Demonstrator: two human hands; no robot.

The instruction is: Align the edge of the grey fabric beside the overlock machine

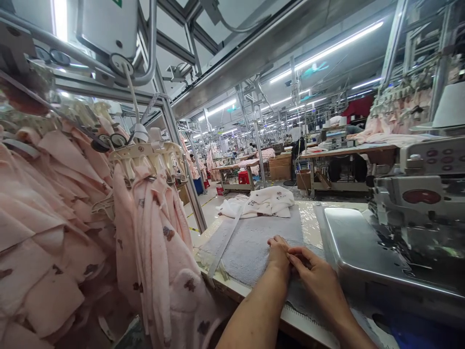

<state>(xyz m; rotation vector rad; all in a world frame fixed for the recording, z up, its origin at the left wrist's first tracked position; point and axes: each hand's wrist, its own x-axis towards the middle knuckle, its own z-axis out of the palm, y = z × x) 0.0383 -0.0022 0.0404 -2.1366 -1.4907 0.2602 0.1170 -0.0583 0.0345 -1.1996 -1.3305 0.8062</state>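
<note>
My left hand (279, 253) and my right hand (315, 277) lie side by side on a grey fleece mat (250, 242) that covers the sewing table. The right hand's fingertips touch the back of the left hand. Neither hand holds anything that I can see. A folded white fleece piece with small brown prints (258, 201) lies at the far end of the mat, apart from both hands. A pale strap (224, 246) runs diagonally across the mat to the left of my hands.
A sewing machine (417, 213) with a metal bed (358, 245) stands right of my hands. Pink fleece garments (152, 242) hang from clip hangers (147, 152) on the left. Farther back stand work tables (345, 152), cardboard boxes (279, 167) and other workers.
</note>
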